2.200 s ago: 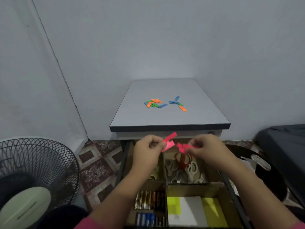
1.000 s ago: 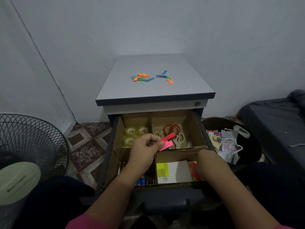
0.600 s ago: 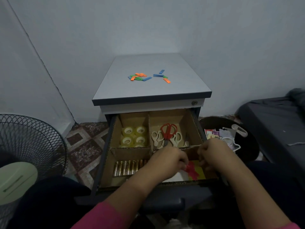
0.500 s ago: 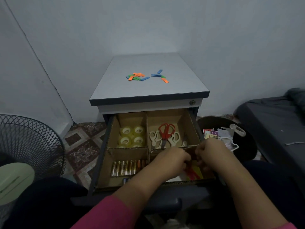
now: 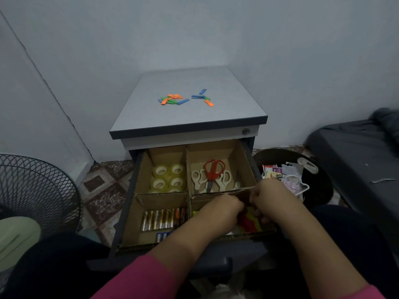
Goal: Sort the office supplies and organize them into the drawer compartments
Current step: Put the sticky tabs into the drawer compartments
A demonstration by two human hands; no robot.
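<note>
The cabinet drawer (image 5: 243,162) stands open, split by cardboard into compartments. Both my hands are down in the front right compartment. My left hand (image 5: 220,210) is curled over pink strips (image 5: 247,221) that lie on yellow paper (image 5: 258,223). My right hand (image 5: 269,199) is curled beside it, fingertips at the same strips; its grip is hidden. Tape rolls (image 5: 168,178) fill the back left compartment, scissors (image 5: 212,171) the back right, batteries (image 5: 164,219) the front left. Several orange, green and blue strips (image 5: 173,99) lie on the cabinet top (image 5: 194,117).
A wire-guarded fan (image 5: 32,190) stands on the floor at the left. A dark bin (image 5: 319,190) with packaging sits right of the drawer, and a dark mattress (image 5: 356,152) lies beyond it. Walls close in behind and to the left.
My hands came down from in front of the cabinet into the front right compartment, carrying the pink strips there. Over the last half second they have barely moved.
</note>
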